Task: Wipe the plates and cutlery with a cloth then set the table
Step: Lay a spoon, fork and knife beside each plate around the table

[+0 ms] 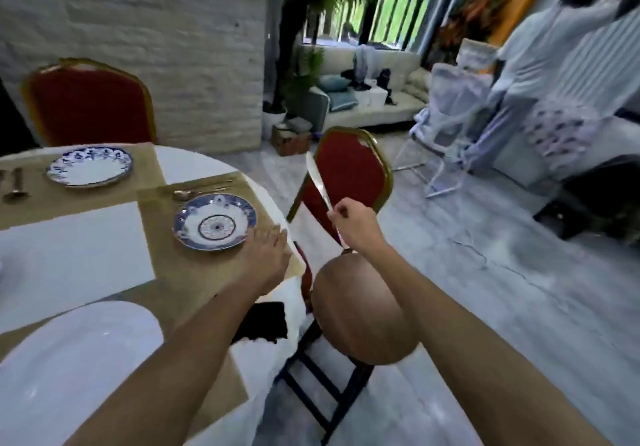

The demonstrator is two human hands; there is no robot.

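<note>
Logged knife off the table, in the air just past its edge, blade tilted up and leftward in front of a red chair. Found right hand curled round the handle, thumb and fingers pinching it, blade end free. Found left hand flat and palm down on a tan mat, fingers straight and close together, fingertips at the rim of the near plate; cannot tell whether touching. Noted near plate blue-rimmed with a round blue centre, lying on that mat near the table edge. Noted spoon and fork just beyond the near plate, on the same mat. Noted far plate, blue-patterned rim, on a second mat further left, with more cutlery at the left margin, well apart from the knife. Recorded a large white dish, blurred, at lower left under the left forearm. Recorded a black object at the table edge, too blurred to identify. Recorded a round brown seat below the right forearm, beside the table. Recorded a second red chair behind the far plate, against a white brick wall. Recorded a sofa and a person in pale clothes far right, both blurred.
</note>
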